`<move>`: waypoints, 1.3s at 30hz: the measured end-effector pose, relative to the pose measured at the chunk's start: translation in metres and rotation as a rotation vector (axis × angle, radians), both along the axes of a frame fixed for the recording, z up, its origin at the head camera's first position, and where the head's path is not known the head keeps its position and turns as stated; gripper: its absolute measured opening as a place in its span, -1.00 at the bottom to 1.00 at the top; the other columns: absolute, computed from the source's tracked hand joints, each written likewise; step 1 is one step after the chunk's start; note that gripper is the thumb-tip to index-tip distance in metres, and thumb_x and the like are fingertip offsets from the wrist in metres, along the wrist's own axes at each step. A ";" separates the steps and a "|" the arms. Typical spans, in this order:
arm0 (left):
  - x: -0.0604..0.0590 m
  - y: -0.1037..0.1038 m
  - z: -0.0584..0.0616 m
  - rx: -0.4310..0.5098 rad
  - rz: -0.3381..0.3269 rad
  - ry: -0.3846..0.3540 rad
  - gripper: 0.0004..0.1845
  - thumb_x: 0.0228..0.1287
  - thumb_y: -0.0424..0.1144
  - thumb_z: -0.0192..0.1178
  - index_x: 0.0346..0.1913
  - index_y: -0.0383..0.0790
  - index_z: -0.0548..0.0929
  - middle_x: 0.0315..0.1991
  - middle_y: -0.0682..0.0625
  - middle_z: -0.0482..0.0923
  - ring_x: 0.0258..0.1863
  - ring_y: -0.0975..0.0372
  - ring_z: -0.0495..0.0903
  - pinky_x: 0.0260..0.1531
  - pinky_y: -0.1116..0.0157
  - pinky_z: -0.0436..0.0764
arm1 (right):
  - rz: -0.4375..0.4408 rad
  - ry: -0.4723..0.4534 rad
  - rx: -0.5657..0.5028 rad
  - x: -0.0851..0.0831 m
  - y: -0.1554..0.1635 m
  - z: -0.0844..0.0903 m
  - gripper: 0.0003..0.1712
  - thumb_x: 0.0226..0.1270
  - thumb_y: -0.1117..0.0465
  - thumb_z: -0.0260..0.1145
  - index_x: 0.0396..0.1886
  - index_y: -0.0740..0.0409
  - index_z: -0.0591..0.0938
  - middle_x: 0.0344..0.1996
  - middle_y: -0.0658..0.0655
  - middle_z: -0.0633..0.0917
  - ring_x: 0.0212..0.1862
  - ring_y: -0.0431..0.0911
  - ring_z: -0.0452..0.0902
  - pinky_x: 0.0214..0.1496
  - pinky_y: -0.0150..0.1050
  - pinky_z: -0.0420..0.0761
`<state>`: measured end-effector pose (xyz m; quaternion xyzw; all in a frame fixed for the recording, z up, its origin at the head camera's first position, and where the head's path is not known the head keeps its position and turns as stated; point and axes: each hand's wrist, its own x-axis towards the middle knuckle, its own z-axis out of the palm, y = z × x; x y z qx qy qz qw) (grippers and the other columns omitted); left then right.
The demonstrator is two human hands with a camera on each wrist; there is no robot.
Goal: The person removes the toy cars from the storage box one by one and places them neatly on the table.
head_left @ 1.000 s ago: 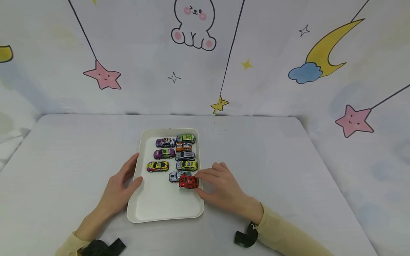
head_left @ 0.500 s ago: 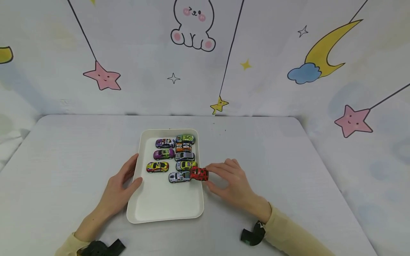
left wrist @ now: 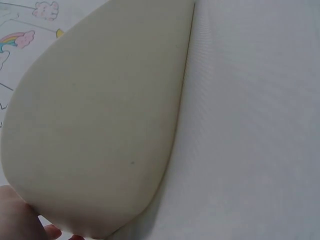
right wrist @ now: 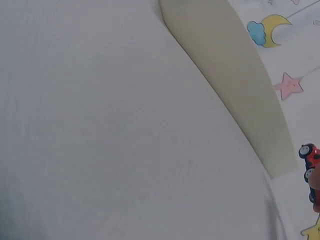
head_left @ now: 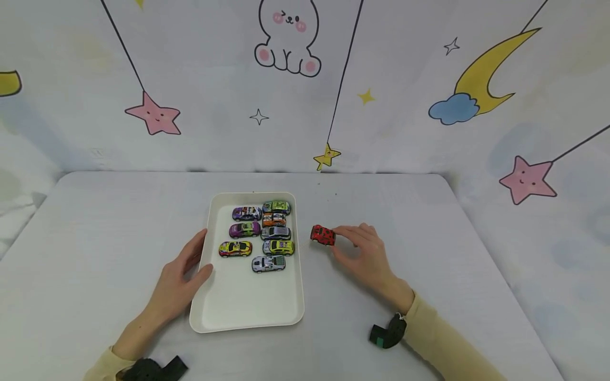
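Note:
In the head view my right hand (head_left: 367,256) pinches a red toy car (head_left: 323,235) with dark spots between thumb and fingertips, just right of the white tray (head_left: 248,312). The same red toy car (right wrist: 313,157) shows at the right edge of the right wrist view, with a fingertip on it. My left hand (head_left: 175,288) holds the tray by its left side, thumb over the rim. At the lower left of the left wrist view, part of the left hand (left wrist: 20,217) meets the tray wall (left wrist: 105,115). Several toy cars sit in the tray, among them a silver one (head_left: 268,263) and a yellow-red one (head_left: 235,248).
Upper in the tray are purple (head_left: 245,229), orange (head_left: 274,219) and green (head_left: 276,207) cars in two rough columns. A white cloth covers the table (head_left: 405,211). Behind it hangs a patterned backdrop (head_left: 200,79). Each wrist wears a dark camera mount (head_left: 389,332).
The red toy car, pinched in my right hand, has moved from above the tray over its right rim to beyond it, rightward and farther away. My left hand has stayed at the tray.

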<state>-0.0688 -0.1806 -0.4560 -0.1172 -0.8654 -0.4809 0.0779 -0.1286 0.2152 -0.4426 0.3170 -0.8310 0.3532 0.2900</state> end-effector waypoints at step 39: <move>0.000 -0.001 -0.001 -0.002 -0.009 0.005 -0.24 0.36 -0.37 0.22 0.56 -0.07 0.19 0.46 -0.20 0.32 0.32 0.12 0.47 0.18 0.75 0.28 | -0.083 -0.096 0.140 -0.059 0.027 -0.020 -0.63 0.16 0.30 0.50 -0.01 0.23 0.72 -0.11 0.18 0.76 -0.32 -0.05 0.45 -0.25 -0.19 0.29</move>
